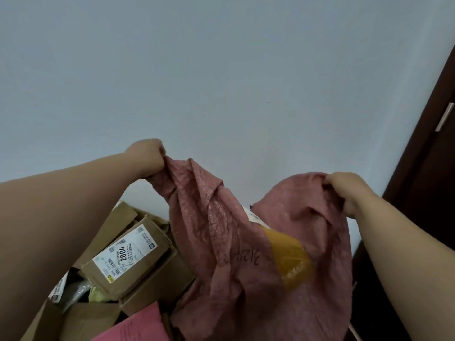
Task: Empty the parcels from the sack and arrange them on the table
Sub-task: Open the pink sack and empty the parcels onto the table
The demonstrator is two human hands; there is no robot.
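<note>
Sack (246, 254) of pinkish-red woven cloth fills the lower middle of the frame, held up by two bunched corners so that its long axis runs from top to bottom, the body hanging down toward the lower edge; dark handwriting crosses its front near the middle. The left hand (146, 156), at centre left, is clenched round one gathered corner, and the right hand (344, 190), at centre right and a little lower, grips the other corner in curled fingers. Between the two raised corners the cloth sags, and there a yellow parcel (288, 257) with a white label at its upper end shows against the sack; whether it lies inside or behind the cloth I cannot tell. At the lower left a heap of brown cardboard boxes lies jumbled, the topmost box (128, 262) tilted, its white shipping label reading 2004. A pink sheet (138, 326) with faint writing lies at the bottom edge, touching the sack's lower left fold. The supporting surface under the heap is hidden. A plain pale wall (221, 70) fills the upper frame, and a dark brown door (428, 168) with a metal handle stands along the right edge.
</note>
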